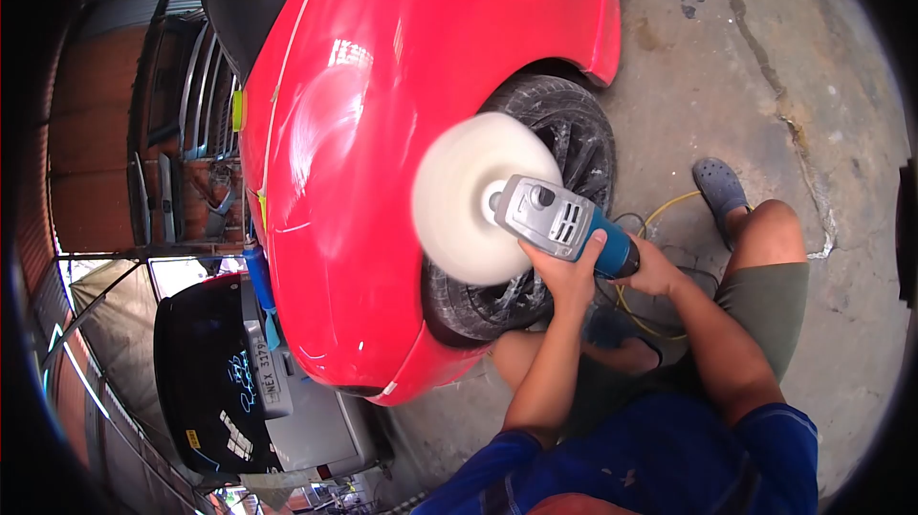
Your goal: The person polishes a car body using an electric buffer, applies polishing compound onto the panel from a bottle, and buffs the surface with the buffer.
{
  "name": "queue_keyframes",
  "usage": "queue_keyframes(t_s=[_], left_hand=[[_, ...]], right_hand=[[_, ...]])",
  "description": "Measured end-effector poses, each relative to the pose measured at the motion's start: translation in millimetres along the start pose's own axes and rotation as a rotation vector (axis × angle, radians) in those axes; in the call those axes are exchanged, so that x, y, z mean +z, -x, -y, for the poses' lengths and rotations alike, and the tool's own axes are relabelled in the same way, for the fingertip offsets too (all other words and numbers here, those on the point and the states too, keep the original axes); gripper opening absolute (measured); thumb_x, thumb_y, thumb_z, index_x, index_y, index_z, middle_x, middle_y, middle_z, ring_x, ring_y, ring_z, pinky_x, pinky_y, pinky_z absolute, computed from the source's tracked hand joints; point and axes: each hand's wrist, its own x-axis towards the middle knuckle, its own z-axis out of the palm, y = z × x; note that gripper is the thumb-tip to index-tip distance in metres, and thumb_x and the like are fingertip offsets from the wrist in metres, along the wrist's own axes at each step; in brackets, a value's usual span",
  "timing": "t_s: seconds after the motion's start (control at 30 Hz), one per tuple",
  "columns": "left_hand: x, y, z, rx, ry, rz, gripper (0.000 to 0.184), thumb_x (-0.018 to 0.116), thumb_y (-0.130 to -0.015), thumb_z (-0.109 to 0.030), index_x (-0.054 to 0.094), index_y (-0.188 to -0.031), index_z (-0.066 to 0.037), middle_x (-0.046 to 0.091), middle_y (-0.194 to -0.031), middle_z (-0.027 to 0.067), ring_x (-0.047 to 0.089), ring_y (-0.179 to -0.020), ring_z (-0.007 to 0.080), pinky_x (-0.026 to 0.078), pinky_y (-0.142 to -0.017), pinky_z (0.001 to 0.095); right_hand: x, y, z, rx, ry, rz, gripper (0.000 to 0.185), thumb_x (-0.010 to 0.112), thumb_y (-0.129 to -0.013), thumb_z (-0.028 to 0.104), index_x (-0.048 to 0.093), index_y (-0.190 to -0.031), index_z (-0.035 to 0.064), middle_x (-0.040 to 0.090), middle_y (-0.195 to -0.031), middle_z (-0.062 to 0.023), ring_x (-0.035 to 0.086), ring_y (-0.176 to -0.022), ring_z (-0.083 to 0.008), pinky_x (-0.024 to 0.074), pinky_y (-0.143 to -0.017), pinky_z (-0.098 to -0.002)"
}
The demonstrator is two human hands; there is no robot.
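A car polisher (547, 214) with a grey metal head and blue body is held in both my hands. My left hand (566, 271) is closed around the body just behind the head. Farther back, my right hand (652, 268) grips the rear end of the tool. The round white polishing pad (459, 195) looks smeared, as if spinning. It lies over the red car fender (354, 152) by the wheel arch and hides part of the wheel (574, 132); whether its whole face touches the paint I cannot tell.
A yellow cord (674, 201) and darker cable lie on the concrete floor (708, 85) near my feet. A grey vehicle (316, 429) with a dark rear window stands at lower left. Car parts (196, 85) lean along the left wall. A blue object (258, 276) hangs beside the red car.
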Motion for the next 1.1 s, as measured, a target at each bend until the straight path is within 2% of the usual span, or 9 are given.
queue_keyframes(t_s=[0.17,0.3,0.33,0.43,0.53,0.73,0.9,1.1], left_hand=[[-32.4,27.9,13.3,-0.006,0.015,-0.064,0.106,0.094,-0.077,-0.006,0.024,-0.156,0.003,0.053,-0.145,0.0197,0.060,-0.129,0.0272,0.048,-0.112,0.0416],[-53.0,47.1,14.1,0.031,0.059,-0.076,0.074,0.087,-0.080,-0.005,0.049,-0.143,0.006,0.063,-0.133,0.0157,0.065,-0.119,0.0247,0.050,-0.109,0.0376],[-58.6,50.8,11.1,0.021,0.063,-0.059,0.073,0.086,-0.080,-0.006,0.051,-0.143,0.005,0.063,-0.136,0.0156,0.064,-0.119,0.0249,0.050,-0.109,0.0385],[-68.2,62.9,10.3,0.036,0.090,-0.120,0.077,0.086,-0.080,-0.011,0.049,-0.147,0.004,0.062,-0.137,0.0166,0.063,-0.124,0.0276,0.049,-0.112,0.0418],[-77.3,69.6,9.1,0.071,0.227,-0.073,0.084,0.086,-0.082,-0.009,0.042,-0.153,0.003,0.058,-0.146,0.0212,0.060,-0.133,0.0323,0.044,-0.119,0.0471],[-96.6,94.0,18.7,-0.057,0.301,-0.090,0.095,0.080,-0.082,-0.023,0.034,-0.162,-0.001,0.049,-0.155,0.0190,0.050,-0.146,0.0358,0.038,-0.125,0.0533],[-106.3,108.0,25.9,-0.040,0.373,-0.117,0.099,0.081,-0.081,-0.030,0.033,-0.163,-0.002,0.049,-0.156,0.0184,0.048,-0.148,0.0366,0.038,-0.125,0.0546],[-102.3,105.0,25.4,-0.051,0.348,-0.090,0.098,0.081,-0.081,-0.028,0.033,-0.163,-0.003,0.048,-0.157,0.0185,0.048,-0.148,0.0366,0.037,-0.126,0.0545]], right_hand=[[9.0,3.7,-9.4,-0.062,0.099,0.056,0.086,0.094,-0.070,0.010,0.056,-0.147,0.0090,0.074,-0.123,-0.0200,0.072,-0.118,-0.0354,0.0552,-0.102,-0.0422],[14.3,7.0,-2.2,-0.102,0.193,0.106,0.083,0.090,-0.072,0.012,0.056,-0.148,0.0106,0.074,-0.120,-0.0237,0.071,-0.117,-0.0435,0.0562,-0.099,-0.0444],[16.4,7.9,-1.7,-0.112,0.207,0.106,0.083,0.089,-0.073,0.011,0.055,-0.148,0.0110,0.074,-0.120,-0.0241,0.071,-0.117,-0.0441,0.0563,-0.099,-0.0451],[23.8,9.4,2.1,-0.119,0.275,0.125,0.085,0.085,-0.072,0.008,0.053,-0.150,0.0130,0.074,-0.120,-0.0249,0.070,-0.117,-0.0458,0.0566,-0.098,-0.0473],[26.5,12.0,13.2,-0.093,0.379,0.165,0.089,0.082,-0.069,0.005,0.052,-0.152,0.0165,0.075,-0.119,-0.0249,0.070,-0.116,-0.0468,0.0568,-0.098,-0.0499],[33.6,16.8,35.0,-0.118,0.498,0.223,0.092,0.080,-0.065,0.004,0.052,-0.151,0.0191,0.076,-0.111,-0.0225,0.071,-0.108,-0.0471,0.0570,-0.096,-0.0534],[39.5,15.8,25.7,-0.253,0.618,0.248,0.091,0.081,-0.066,0.005,0.052,-0.151,0.0180,0.076,-0.103,-0.0212,0.073,-0.103,-0.0460,0.0575,-0.094,-0.0532],[36.3,17.4,22.5,-0.203,0.585,0.233,0.090,0.081,-0.064,0.004,0.054,-0.149,0.0178,0.076,-0.104,-0.0216,0.073,-0.103,-0.0457,0.0572,-0.096,-0.0524]])
